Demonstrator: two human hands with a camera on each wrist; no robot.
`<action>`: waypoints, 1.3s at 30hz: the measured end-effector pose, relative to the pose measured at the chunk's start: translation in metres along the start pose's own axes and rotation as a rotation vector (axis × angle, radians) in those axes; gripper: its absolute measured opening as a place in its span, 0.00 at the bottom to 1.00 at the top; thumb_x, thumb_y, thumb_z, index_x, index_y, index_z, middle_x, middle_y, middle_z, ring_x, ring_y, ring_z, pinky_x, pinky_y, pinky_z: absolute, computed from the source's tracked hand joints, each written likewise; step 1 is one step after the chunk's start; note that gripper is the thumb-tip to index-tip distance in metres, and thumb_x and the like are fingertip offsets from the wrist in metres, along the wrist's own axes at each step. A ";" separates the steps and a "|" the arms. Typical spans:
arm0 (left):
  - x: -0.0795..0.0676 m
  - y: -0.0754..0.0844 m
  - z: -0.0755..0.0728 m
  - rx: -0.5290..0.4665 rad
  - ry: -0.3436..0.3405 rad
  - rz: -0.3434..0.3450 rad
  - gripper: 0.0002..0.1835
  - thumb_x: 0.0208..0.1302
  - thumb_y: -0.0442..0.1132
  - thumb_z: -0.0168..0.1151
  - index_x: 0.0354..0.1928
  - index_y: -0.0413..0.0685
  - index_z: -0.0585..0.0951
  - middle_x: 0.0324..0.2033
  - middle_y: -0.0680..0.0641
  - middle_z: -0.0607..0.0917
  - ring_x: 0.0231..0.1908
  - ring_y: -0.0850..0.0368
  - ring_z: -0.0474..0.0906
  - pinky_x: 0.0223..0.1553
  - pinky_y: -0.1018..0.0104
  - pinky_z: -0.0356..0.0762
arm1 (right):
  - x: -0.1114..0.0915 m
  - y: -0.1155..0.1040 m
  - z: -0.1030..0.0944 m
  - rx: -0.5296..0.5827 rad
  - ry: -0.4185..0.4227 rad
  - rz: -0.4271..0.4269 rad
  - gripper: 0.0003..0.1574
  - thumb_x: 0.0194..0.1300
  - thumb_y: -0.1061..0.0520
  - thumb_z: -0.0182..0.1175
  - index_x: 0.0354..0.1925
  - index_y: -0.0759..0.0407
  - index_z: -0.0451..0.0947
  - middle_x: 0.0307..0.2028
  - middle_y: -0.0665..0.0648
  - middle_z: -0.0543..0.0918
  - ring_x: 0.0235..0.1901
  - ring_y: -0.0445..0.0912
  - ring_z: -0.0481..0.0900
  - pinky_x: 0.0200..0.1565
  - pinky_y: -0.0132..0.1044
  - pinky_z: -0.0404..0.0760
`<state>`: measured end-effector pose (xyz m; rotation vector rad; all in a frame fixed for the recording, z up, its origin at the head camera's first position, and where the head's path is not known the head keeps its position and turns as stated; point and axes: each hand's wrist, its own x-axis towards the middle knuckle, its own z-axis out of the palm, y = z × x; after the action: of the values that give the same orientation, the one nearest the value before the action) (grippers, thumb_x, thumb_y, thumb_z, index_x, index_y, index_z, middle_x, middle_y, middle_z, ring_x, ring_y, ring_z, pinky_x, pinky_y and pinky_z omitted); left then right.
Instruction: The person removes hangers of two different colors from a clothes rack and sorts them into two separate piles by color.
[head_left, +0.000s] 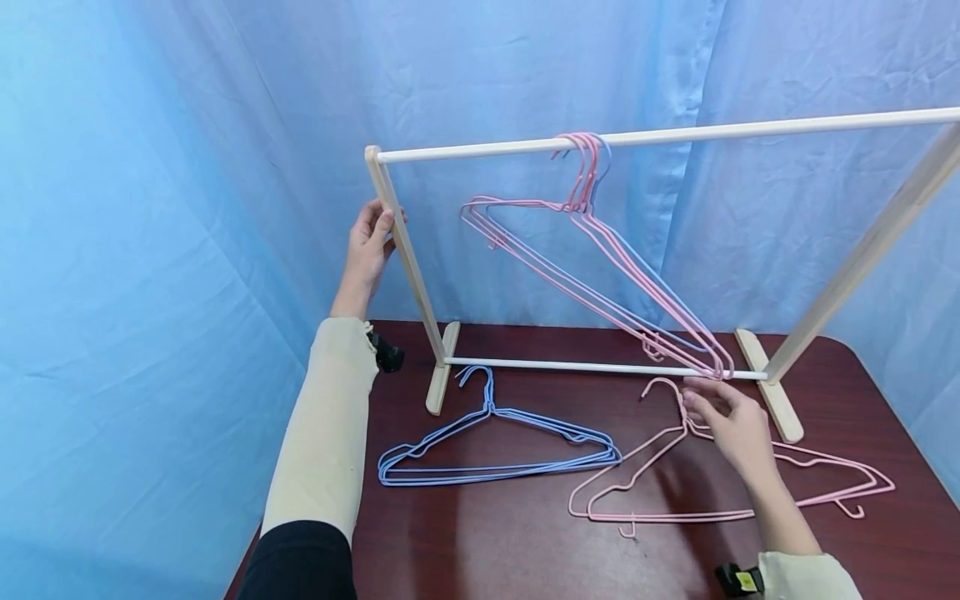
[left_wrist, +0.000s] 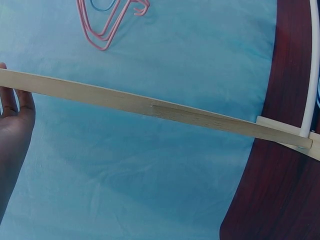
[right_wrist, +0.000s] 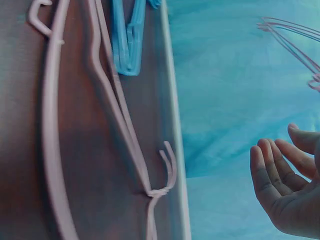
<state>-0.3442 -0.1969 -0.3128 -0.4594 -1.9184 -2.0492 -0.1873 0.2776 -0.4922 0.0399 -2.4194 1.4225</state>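
Evidently light and fairly stiff, the pink hangers (head_left: 678, 517) lay flat on the table (head_left: 525, 554) in front of the right part of the rack (head_left: 750, 129), their hooks pointing toward its lower rail (head_left: 600, 367). Their thin wire looked smooth, perhaps coated, so it would probably slide a little under a fingertip yet hardly break; a sideways pull seemed likelier to flex it or snag the small side hooks (head_left: 851, 510). The best hold was likely the twisted neck just below the hook, where the wires met. The right hand (head_left: 735, 421) was above the pink hangers, in front of the rack, its fingers loosely bent and grasping nothing. The left hand (head_left: 367, 243) held the rack's left post (head_left: 416, 279) between thumb and fingers, below the top rail. Blue hangers (head_left: 491, 477) lay nested in front of the rack's left part and would, similarly, want lifting by the neck, with care to separate one from the stack. Hung hangers (head_left: 581, 208), pink and blue, were bunched near the middle of the rack's top rail.
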 end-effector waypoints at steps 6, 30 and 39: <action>0.001 -0.003 -0.001 0.011 0.004 0.008 0.17 0.78 0.40 0.47 0.62 0.44 0.71 0.44 0.58 0.80 0.51 0.60 0.77 0.55 0.60 0.73 | 0.012 -0.014 -0.012 0.095 0.019 -0.028 0.11 0.72 0.61 0.58 0.48 0.66 0.80 0.29 0.21 0.81 0.28 0.22 0.82 0.34 0.15 0.79; 0.009 -0.019 -0.008 0.030 0.006 0.033 0.17 0.77 0.44 0.49 0.62 0.48 0.72 0.46 0.58 0.79 0.53 0.57 0.76 0.60 0.52 0.73 | 0.025 -0.048 -0.010 0.423 0.287 -0.067 0.18 0.64 0.76 0.59 0.43 0.60 0.88 0.35 0.36 0.89 0.39 0.28 0.83 0.38 0.14 0.77; 0.009 -0.018 -0.009 -0.002 0.000 0.036 0.14 0.76 0.45 0.51 0.58 0.52 0.75 0.46 0.56 0.80 0.51 0.59 0.77 0.58 0.56 0.74 | 0.028 -0.060 -0.014 1.017 0.255 0.006 0.12 0.64 0.76 0.59 0.44 0.75 0.84 0.35 0.59 0.91 0.35 0.44 0.90 0.34 0.28 0.86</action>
<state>-0.3603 -0.2043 -0.3259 -0.4902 -1.8944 -2.0292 -0.1984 0.2638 -0.4271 0.0813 -1.2946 2.3195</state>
